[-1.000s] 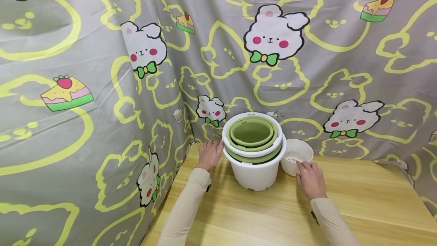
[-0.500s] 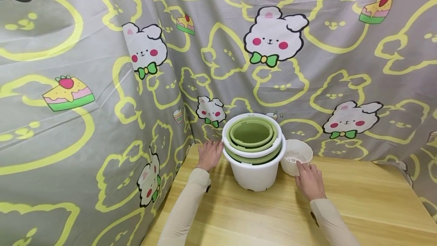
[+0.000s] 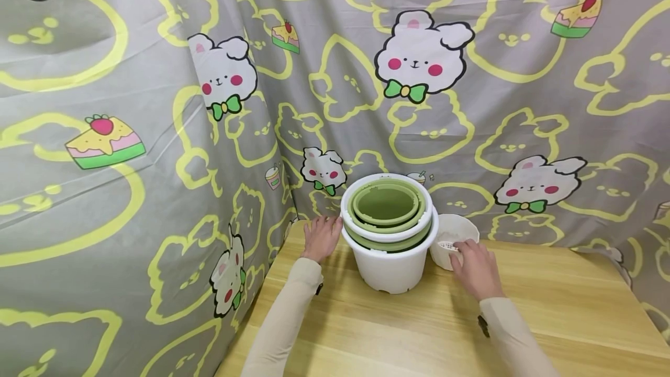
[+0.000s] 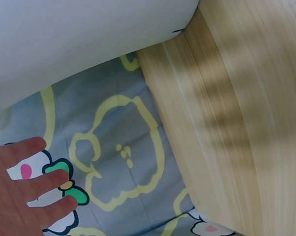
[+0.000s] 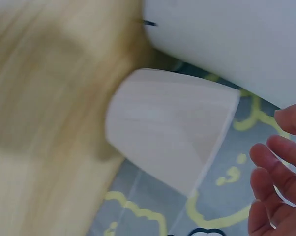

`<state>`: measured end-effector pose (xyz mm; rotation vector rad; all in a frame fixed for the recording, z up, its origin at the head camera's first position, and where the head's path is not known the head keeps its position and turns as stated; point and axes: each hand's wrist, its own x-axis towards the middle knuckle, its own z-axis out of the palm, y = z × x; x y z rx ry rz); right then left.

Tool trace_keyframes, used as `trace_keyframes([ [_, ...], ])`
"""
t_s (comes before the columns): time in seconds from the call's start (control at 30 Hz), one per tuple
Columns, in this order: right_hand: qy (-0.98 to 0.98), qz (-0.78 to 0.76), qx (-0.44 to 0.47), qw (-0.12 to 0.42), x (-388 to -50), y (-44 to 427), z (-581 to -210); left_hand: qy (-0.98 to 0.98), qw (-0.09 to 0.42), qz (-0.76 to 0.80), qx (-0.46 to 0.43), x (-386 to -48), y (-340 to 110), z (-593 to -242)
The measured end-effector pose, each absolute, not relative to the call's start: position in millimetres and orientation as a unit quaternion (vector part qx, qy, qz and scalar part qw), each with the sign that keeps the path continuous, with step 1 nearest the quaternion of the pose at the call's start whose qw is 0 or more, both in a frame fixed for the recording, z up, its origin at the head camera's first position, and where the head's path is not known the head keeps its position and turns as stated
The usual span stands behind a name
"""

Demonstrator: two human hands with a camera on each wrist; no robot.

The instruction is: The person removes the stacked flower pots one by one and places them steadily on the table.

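Several white and green pots stand nested in a large white pot [image 3: 391, 272], which also fills the upper part of the left wrist view [image 4: 84, 39]. My left hand [image 3: 321, 238] is at the left side of the stack, its fingertips near the rim, fingers spread in the left wrist view [image 4: 30, 189]. A small white pot [image 3: 442, 257] stands upright just right of the stack. Over its front right rim hovers my right hand [image 3: 477, 269]. In the right wrist view, that hand [image 5: 281, 172] has loosely bent fingers, apart from the small pot [image 5: 167, 118].
The wooden table [image 3: 377, 336] extends in front of the pots and to the right. A grey curtain [image 3: 335, 121] with yellow outlines and rabbit prints hangs behind and on the left, close to the stack.
My right hand has come off the small pot's rim and risen slightly, fingers looser. My left hand and the pots have stayed in place.
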<state>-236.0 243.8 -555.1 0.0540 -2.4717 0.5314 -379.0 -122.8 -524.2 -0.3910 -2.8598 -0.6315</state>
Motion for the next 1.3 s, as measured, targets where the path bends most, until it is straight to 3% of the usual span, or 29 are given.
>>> trace_keyframes([
  [0.7, -0.883, 0.246, 0.102, 0.387, -237, 199, -485, -0.966, 0.085, -0.21, -0.128, -380, -124, -526],
  [1.1, -0.882, 0.265, 0.146, 0.361, -242, 168, -469, -0.967, 0.086, -0.204, -0.126, -379, -123, -525],
  [1.3, -0.901, 0.263, 0.157, 0.308, -248, 154, -467, -0.966, 0.085, -0.208, -0.128, -377, -123, -524],
])
